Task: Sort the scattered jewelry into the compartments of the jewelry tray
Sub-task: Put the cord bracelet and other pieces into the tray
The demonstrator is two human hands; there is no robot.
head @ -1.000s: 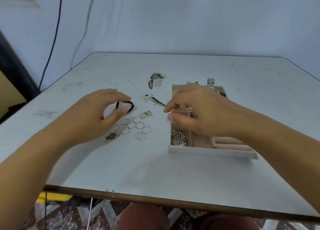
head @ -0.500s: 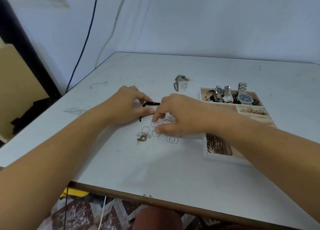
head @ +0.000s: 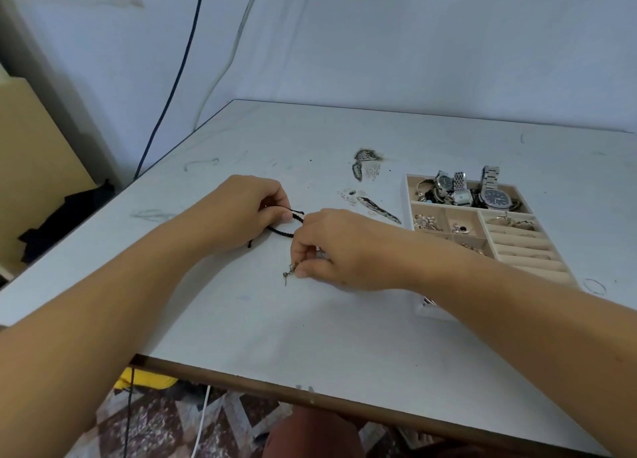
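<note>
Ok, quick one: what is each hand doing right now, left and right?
Left hand: pinching the black cord bracelet.
Right hand: fingertips pinching a small metal charm.

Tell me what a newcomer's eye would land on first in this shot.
In the middle of the white table, the left hand grips a black braided cord bracelet. The right hand pinches a small silvery metal trinket just nearer the front edge. To the right sits a beige compartmented jewelry tray, its far compartment piled with silver metal wristwatches.
</note>
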